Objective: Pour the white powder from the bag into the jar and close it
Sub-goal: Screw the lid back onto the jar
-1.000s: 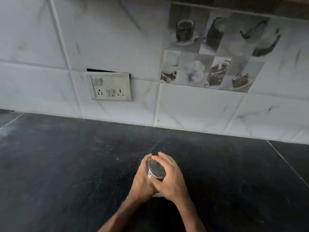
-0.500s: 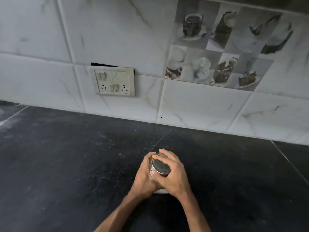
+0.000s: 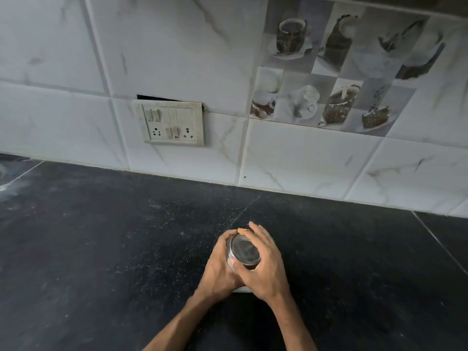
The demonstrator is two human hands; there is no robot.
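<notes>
- Now, nearest the camera, two bare forearms come up from the bottom edge and meet low over the desk; the frame cuts both off short of the elbow.
- The left grip is wrapped round the side of the jar, fingers curled about its body, steadying it where it stands upright on the desk.
- The right grip sits over the top, with fingers and thumb curled about the rim of the shiny metal lid, which lies flat across the jar's mouth.
- Progress, as I judge it: the pouring looks finished and the closing is in hand. The lid is on, but whether it is turned tight cannot be read. Seating it fully and letting go seem to be what is left.
- The grips cover nearly all of the jar; only a pale sliver at its base shows, so the powder level is hidden.
- A small orange spot sits by the fingertips at the lid's far rim; I cannot tell what it is.
- The bag is not in view.
- Farther out, the dark desk is speckled with pale dust.
- Farthest back stands the tiled wall, with a switchboard on it and picture tiles of cups.
</notes>
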